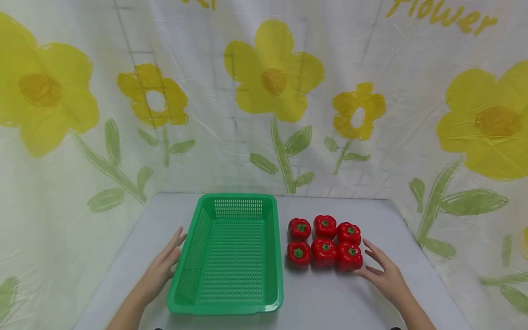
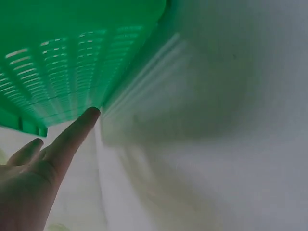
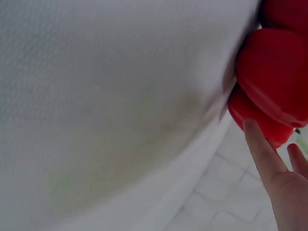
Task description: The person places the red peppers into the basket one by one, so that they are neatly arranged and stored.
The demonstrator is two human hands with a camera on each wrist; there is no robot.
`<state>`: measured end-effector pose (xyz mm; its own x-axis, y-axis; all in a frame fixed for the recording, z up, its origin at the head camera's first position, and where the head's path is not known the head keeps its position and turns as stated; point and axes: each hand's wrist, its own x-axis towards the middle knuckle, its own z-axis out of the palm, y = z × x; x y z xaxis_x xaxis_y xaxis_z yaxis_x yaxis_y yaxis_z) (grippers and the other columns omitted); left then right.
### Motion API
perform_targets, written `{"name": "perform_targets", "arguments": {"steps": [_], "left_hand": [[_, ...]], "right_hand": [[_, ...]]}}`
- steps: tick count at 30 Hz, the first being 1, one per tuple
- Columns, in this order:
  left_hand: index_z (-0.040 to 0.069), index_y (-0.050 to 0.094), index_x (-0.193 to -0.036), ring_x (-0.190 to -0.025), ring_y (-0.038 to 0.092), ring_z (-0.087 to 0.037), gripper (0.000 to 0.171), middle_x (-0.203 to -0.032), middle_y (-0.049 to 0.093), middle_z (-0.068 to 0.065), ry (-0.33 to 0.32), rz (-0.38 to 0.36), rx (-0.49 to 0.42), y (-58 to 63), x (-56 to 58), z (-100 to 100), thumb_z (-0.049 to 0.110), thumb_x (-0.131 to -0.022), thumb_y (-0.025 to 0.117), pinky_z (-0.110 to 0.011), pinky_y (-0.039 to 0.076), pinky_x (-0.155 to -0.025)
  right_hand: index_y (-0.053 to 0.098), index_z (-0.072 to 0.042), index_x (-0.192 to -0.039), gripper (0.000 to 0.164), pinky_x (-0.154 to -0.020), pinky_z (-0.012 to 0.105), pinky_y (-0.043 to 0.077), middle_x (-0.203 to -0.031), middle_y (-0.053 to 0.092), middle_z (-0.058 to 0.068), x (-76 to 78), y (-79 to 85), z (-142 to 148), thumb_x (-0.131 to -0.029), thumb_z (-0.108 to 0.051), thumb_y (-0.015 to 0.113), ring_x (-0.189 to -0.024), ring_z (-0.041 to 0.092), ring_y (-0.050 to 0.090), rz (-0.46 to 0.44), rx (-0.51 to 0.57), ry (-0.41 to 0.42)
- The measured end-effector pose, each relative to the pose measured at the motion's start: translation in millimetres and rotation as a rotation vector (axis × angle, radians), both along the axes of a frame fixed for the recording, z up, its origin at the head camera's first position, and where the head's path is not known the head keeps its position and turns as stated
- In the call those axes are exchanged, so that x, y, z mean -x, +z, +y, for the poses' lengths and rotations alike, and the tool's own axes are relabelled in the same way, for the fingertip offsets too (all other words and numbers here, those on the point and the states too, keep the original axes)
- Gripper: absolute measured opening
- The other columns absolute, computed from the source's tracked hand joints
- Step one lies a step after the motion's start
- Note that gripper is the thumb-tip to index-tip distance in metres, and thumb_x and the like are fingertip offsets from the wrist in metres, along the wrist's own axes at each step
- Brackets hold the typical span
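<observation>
A green plastic basket point(image 1: 231, 308) with slotted walls stands on the table, left of the middle. Along its left side is my left hand point(image 1: 162, 266), fingers extended, fingertips right at the basket's outer wall point(image 2: 72, 62). Several red bell peppers with green stems sit in two rows to the right of the basket. My right hand point(image 1: 383, 275) is beside the rightmost front pepper point(image 1: 349, 257), fingers spread and loosely bent. In the right wrist view, its fingertips overlap a red pepper point(image 3: 260, 118) low on its side.
The white table point(image 1: 321, 298) runs back to a hanging curtain point(image 1: 214, 151) printed with yellow flowers. That curtain also closes off the left and right sides. A back-row pepper point(image 1: 299, 228) sits close to the basket's right rim.
</observation>
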<state>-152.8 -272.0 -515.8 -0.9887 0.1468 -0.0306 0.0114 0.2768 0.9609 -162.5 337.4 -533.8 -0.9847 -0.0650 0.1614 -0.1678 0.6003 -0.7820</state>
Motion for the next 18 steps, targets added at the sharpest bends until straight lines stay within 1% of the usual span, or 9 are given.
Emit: {"name": "perform_targets", "arguments": {"steps": [2, 4, 5, 7, 11, 16, 18], "left_hand": [[0.032, 0.011, -0.163, -0.149, 0.015, -0.055, 0.055, -0.169, 0.012, -0.016, -0.01, 0.003, -0.03, -0.9, 1.9, 4, 0.038, -0.111, 0.029, -0.078, 0.033, -0.104], [0.028, 0.011, -0.164, -0.153, 0.008, -0.048, 0.056, -0.17, 0.01, -0.012, -0.024, -0.001, -0.051, -1.6, 3.9, 7, 0.04, -0.111, 0.027, -0.075, 0.021, -0.113], [0.026, 0.011, -0.164, -0.154, 0.003, -0.044, 0.057, -0.17, 0.009, -0.009, -0.033, -0.004, -0.053, -1.8, 4.7, 8, 0.041, -0.111, 0.026, -0.073, 0.014, -0.116], [0.023, 0.013, -0.164, -0.156, -0.001, -0.038, 0.058, -0.17, 0.007, -0.005, -0.038, -0.011, -0.051, -2.1, 5.5, 9, 0.044, -0.111, 0.024, -0.069, 0.006, -0.119], [0.023, 0.017, -0.163, -0.156, 0.0, -0.037, 0.059, -0.17, 0.008, -0.004, -0.035, -0.038, -0.046, -2.9, 4.5, 10, 0.047, -0.11, 0.023, -0.067, 0.006, -0.12], [0.022, 0.018, -0.163, -0.156, -0.001, -0.04, 0.061, -0.171, 0.006, -0.007, -0.044, -0.078, -0.107, -5.0, 2.5, 9, 0.05, -0.109, 0.021, -0.065, 0.01, -0.119], [0.021, 0.018, -0.163, -0.155, -0.001, -0.04, 0.061, -0.171, 0.006, -0.008, -0.047, -0.087, -0.127, -5.8, 2.0, 8, 0.049, -0.109, 0.022, -0.064, 0.012, -0.119]], "right_hand": [[0.035, -0.02, -0.158, 0.092, -0.088, 0.044, 0.06, -0.158, 0.04, 0.02, 1.5, -2.6, -3, -0.082, -0.029, 0.085, -0.134, 0.047, 0.047, -0.02, 0.026, 0.008], [0.035, -0.022, -0.158, 0.092, -0.089, 0.042, 0.06, -0.158, 0.039, 0.019, 2.4, -4.3, -6, -0.081, -0.029, 0.085, -0.135, 0.046, 0.047, -0.041, 0.042, 0.008], [0.034, -0.022, -0.158, 0.092, -0.089, 0.043, 0.059, -0.158, 0.039, 0.018, 2.8, -4.6, -7, -0.082, -0.029, 0.085, -0.136, 0.046, 0.047, -0.054, 0.049, 0.01], [0.034, -0.024, -0.158, 0.092, -0.091, 0.043, 0.059, -0.159, 0.038, 0.018, 3.4, -5.3, -9, -0.082, -0.03, 0.084, -0.137, 0.045, 0.046, -0.077, 0.057, 0.008], [0.037, -0.022, -0.157, 0.089, -0.092, 0.044, 0.058, -0.159, 0.039, 0.018, 3.4, -5.4, -12, -0.082, -0.03, 0.084, -0.137, 0.045, 0.046, -0.099, 0.06, -0.011], [0.043, -0.018, -0.153, 0.081, -0.091, 0.045, 0.059, -0.156, 0.042, 0.019, 3.7, -8.8, -13, -0.083, -0.026, 0.083, -0.137, 0.044, 0.046, -0.089, 0.035, -0.024], [0.046, -0.018, -0.151, 0.077, -0.091, 0.044, 0.059, -0.154, 0.045, 0.018, 4.2, -11.1, -14, -0.084, -0.025, 0.083, -0.135, 0.043, 0.048, -0.073, 0.023, -0.036]]}}
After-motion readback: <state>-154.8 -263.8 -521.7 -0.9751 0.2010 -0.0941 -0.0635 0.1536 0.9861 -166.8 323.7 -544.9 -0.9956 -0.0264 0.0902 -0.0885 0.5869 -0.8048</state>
